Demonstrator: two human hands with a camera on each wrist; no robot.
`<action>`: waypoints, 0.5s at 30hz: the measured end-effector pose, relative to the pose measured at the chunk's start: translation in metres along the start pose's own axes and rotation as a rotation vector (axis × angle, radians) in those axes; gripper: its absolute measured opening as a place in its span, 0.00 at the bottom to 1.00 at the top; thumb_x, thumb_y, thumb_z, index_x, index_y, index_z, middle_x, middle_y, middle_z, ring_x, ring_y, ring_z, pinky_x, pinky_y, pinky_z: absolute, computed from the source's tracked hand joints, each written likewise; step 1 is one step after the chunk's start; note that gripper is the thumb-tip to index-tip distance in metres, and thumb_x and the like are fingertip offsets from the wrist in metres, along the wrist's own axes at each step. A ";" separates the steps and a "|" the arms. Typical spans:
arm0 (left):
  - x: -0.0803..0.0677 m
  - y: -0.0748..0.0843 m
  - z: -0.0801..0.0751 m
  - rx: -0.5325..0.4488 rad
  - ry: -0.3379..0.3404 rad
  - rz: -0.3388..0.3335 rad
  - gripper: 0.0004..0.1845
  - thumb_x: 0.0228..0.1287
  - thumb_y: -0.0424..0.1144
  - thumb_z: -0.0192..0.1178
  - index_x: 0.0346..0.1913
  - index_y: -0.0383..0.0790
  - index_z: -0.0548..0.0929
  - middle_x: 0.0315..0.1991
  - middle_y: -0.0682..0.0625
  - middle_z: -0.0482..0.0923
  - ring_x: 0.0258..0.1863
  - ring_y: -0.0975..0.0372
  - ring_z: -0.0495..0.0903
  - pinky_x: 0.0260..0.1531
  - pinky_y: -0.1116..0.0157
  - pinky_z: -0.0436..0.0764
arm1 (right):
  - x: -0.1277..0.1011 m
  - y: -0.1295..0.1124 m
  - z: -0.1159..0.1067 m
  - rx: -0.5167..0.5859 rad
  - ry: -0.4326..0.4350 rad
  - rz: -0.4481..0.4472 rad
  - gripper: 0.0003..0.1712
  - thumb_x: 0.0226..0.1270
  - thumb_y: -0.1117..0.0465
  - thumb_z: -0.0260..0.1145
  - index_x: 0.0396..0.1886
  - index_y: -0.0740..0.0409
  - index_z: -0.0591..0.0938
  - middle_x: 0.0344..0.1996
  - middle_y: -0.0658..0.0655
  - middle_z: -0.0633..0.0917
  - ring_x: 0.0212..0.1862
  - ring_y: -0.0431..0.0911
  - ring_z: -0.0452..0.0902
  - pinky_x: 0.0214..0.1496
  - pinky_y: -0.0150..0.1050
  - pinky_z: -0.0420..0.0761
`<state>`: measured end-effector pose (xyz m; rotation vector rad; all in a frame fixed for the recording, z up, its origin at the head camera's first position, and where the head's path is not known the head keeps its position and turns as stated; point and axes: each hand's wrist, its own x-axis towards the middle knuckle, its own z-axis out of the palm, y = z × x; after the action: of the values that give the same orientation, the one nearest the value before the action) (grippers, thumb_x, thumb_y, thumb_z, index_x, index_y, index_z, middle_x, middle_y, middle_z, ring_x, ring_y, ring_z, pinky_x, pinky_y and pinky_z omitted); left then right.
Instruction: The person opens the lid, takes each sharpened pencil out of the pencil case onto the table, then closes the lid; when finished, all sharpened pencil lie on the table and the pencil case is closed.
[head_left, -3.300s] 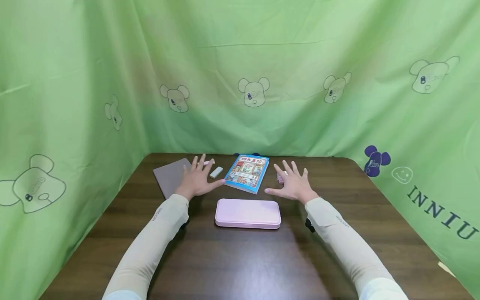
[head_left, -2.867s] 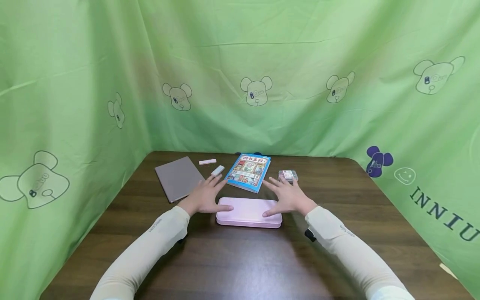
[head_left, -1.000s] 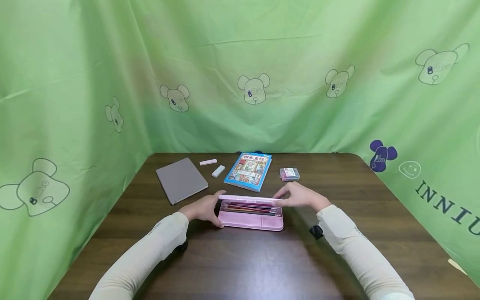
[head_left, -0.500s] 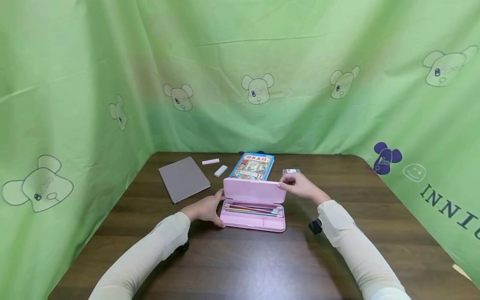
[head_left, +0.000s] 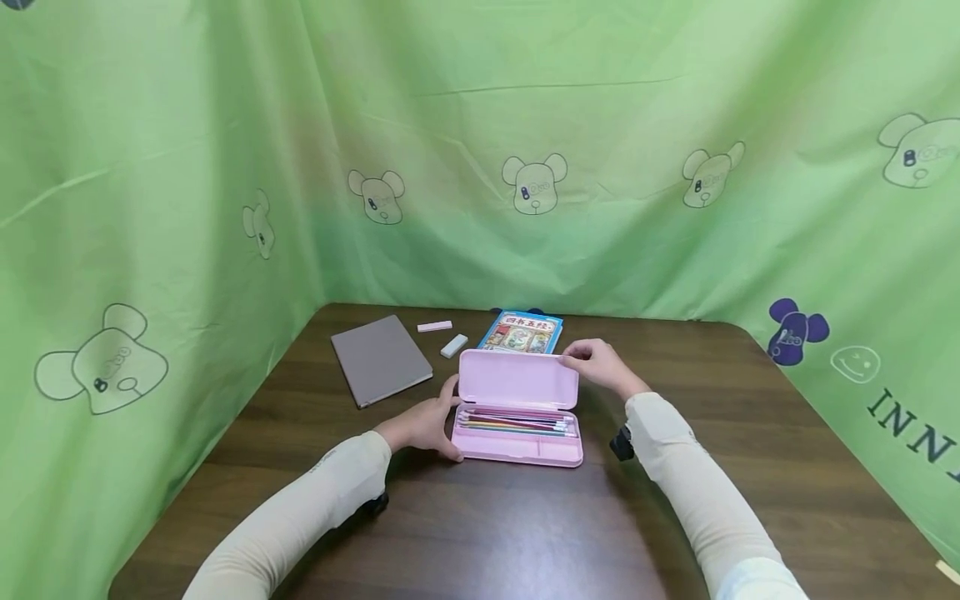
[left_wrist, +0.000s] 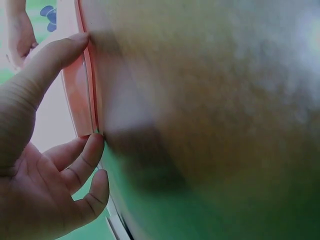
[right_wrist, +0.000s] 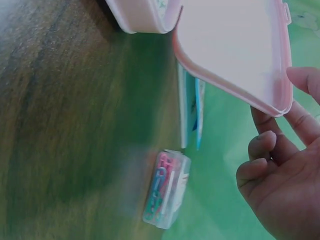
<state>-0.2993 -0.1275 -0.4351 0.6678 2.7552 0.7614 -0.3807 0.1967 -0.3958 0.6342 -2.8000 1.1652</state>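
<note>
A pink pencil case point(head_left: 495, 448) lies on the table with its lid point(head_left: 517, 379) raised nearly upright. Several pencils point(head_left: 513, 422) rest in its rear compartment. My left hand point(head_left: 426, 423) holds the case's left end, thumb at the front corner and fingers behind; in the left wrist view, thumb and fingertips touch the case's pink edge point(left_wrist: 80, 100). My right hand point(head_left: 600, 367) pinches the lid's upper right corner. In the right wrist view, my right thumb lies on one side of the lid point(right_wrist: 230, 45) with fingers on the other.
A grey notebook point(head_left: 381, 360) lies at the left. Behind the case are a pink strip point(head_left: 435, 326), a white eraser-like block point(head_left: 453, 346) and a blue-covered book point(head_left: 521, 331). A clear box of colourful clips point(right_wrist: 167, 190) appears in the right wrist view.
My spread hands came down from above the closed case onto it. My left hand took its left end; my right hand swung the lid up and back, exposing the pencils.
</note>
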 end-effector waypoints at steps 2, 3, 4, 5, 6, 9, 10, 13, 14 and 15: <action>0.001 0.002 0.001 -0.013 -0.010 -0.004 0.70 0.34 0.49 0.77 0.71 0.40 0.33 0.66 0.45 0.66 0.62 0.53 0.67 0.62 0.54 0.63 | -0.001 0.003 0.002 -0.036 0.015 0.037 0.11 0.61 0.55 0.64 0.32 0.59 0.84 0.26 0.53 0.82 0.29 0.44 0.70 0.32 0.36 0.71; 0.001 0.003 0.002 -0.021 -0.015 -0.008 0.70 0.34 0.49 0.77 0.71 0.41 0.34 0.66 0.45 0.65 0.62 0.53 0.67 0.63 0.54 0.63 | -0.002 0.005 0.003 -0.053 0.020 0.054 0.12 0.61 0.54 0.64 0.32 0.59 0.84 0.25 0.53 0.81 0.29 0.44 0.70 0.32 0.36 0.71; 0.001 0.004 0.002 -0.024 -0.020 -0.012 0.69 0.34 0.49 0.77 0.71 0.41 0.35 0.66 0.45 0.65 0.62 0.53 0.67 0.63 0.53 0.63 | -0.002 0.005 0.004 -0.075 0.026 0.064 0.12 0.61 0.54 0.64 0.32 0.59 0.84 0.25 0.53 0.81 0.29 0.43 0.70 0.31 0.35 0.70; 0.000 0.005 0.002 -0.030 -0.025 -0.015 0.68 0.34 0.49 0.77 0.71 0.41 0.35 0.67 0.45 0.65 0.62 0.53 0.67 0.63 0.53 0.62 | -0.003 0.005 0.004 -0.091 0.031 0.068 0.13 0.61 0.53 0.64 0.33 0.59 0.84 0.25 0.53 0.81 0.29 0.44 0.70 0.31 0.35 0.70; 0.000 0.006 0.003 -0.038 -0.031 -0.020 0.68 0.35 0.48 0.77 0.71 0.41 0.36 0.67 0.45 0.64 0.63 0.52 0.66 0.64 0.52 0.61 | -0.005 0.005 0.004 -0.106 0.035 0.066 0.13 0.61 0.53 0.64 0.33 0.59 0.84 0.25 0.53 0.81 0.29 0.44 0.70 0.31 0.35 0.70; 0.000 0.007 0.003 -0.029 -0.037 -0.020 0.66 0.36 0.48 0.77 0.71 0.38 0.38 0.67 0.43 0.64 0.63 0.51 0.66 0.63 0.52 0.61 | -0.011 0.000 0.002 -0.138 0.083 0.037 0.14 0.59 0.54 0.65 0.34 0.61 0.84 0.28 0.56 0.82 0.31 0.45 0.71 0.32 0.36 0.71; 0.000 0.007 0.002 -0.032 -0.037 -0.021 0.66 0.36 0.48 0.77 0.71 0.38 0.39 0.67 0.42 0.63 0.63 0.51 0.65 0.63 0.52 0.61 | -0.013 -0.002 0.000 -0.150 0.106 0.016 0.14 0.58 0.54 0.66 0.35 0.62 0.84 0.29 0.57 0.82 0.32 0.46 0.72 0.33 0.37 0.71; -0.001 0.006 0.000 -0.027 -0.025 -0.029 0.66 0.36 0.48 0.77 0.71 0.37 0.40 0.67 0.41 0.64 0.63 0.51 0.65 0.63 0.52 0.62 | -0.019 -0.007 -0.002 -0.199 0.177 -0.041 0.14 0.56 0.55 0.67 0.35 0.62 0.85 0.31 0.58 0.81 0.34 0.48 0.73 0.36 0.40 0.72; -0.001 0.005 0.000 -0.026 -0.023 -0.036 0.66 0.35 0.48 0.77 0.71 0.38 0.40 0.67 0.42 0.64 0.63 0.51 0.65 0.63 0.52 0.62 | -0.021 -0.007 -0.002 -0.215 0.189 -0.065 0.13 0.56 0.56 0.68 0.34 0.62 0.85 0.30 0.58 0.81 0.34 0.49 0.74 0.37 0.41 0.72; -0.001 0.005 -0.001 -0.038 -0.020 -0.045 0.66 0.35 0.47 0.77 0.71 0.39 0.39 0.67 0.42 0.63 0.64 0.52 0.65 0.63 0.53 0.61 | -0.023 -0.008 -0.002 -0.236 0.188 -0.090 0.12 0.56 0.56 0.68 0.34 0.61 0.85 0.30 0.57 0.80 0.34 0.49 0.74 0.37 0.42 0.72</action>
<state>-0.2966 -0.1250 -0.4312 0.6000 2.7209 0.7910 -0.3569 0.2015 -0.3935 0.5894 -2.6627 0.8156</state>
